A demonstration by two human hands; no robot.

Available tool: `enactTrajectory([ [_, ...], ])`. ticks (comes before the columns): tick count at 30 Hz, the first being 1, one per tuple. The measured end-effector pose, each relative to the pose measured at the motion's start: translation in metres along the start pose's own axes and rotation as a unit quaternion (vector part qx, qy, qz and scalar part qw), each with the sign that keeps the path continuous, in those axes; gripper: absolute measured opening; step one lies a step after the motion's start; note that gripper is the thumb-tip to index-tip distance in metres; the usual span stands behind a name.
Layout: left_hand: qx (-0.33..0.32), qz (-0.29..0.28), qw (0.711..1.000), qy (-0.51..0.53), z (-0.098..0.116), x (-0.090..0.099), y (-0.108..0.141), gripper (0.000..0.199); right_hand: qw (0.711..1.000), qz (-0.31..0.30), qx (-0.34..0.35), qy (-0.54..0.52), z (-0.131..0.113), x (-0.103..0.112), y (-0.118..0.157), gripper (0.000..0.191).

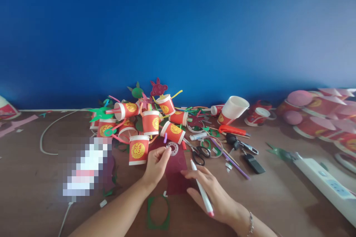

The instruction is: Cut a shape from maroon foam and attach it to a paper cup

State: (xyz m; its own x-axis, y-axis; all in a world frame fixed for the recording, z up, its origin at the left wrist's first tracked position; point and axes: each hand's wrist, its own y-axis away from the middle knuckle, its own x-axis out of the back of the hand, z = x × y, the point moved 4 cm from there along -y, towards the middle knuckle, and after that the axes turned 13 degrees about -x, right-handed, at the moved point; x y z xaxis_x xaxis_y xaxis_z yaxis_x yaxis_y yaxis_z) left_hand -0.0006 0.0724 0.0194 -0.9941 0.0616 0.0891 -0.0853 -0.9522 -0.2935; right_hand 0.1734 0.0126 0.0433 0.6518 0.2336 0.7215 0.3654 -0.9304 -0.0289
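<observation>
My left hand [156, 163] has its thumb and forefinger pinched at the left edge of a flat white ring with dots [174, 149]. Under the ring lies a dark red sheet of paper [176, 174]. A white marker [204, 194] with a red tip rests in my right hand [215, 190], whose fingers reach over the sheet's right edge. Black-handled scissors [198, 154] lie just beyond that hand. Close to my left hand stands a red paper cup [138, 150] with a yellow emblem. A green paper frame [158, 213] with a round hole lies between my forearms.
Several red cups with paper animal heads [158, 88] and strips are heaped at the back. To the right lie an orange cutter [233, 130], keys [233, 140] and a power strip [325, 185]. A lit, blurred device [86, 170] lies left. A blue wall [178, 37] rises behind.
</observation>
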Motion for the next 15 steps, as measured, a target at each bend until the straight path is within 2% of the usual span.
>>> enactTrajectory([
  [4,0.002,0.008,0.999,0.042,-0.003,0.000,-0.001,0.045,0.999,0.004,0.018,0.048,-0.005,-0.001,-0.003,0.022],
  [10,-0.007,0.033,0.998,0.059,-0.007,0.003,-0.003,0.050,0.997,0.057,0.008,0.049,0.006,0.000,0.000,0.016],
  [15,0.022,-0.009,0.994,0.108,-0.007,-0.003,-0.002,0.048,0.997,0.048,-0.018,0.053,0.004,0.004,-0.003,0.015],
])
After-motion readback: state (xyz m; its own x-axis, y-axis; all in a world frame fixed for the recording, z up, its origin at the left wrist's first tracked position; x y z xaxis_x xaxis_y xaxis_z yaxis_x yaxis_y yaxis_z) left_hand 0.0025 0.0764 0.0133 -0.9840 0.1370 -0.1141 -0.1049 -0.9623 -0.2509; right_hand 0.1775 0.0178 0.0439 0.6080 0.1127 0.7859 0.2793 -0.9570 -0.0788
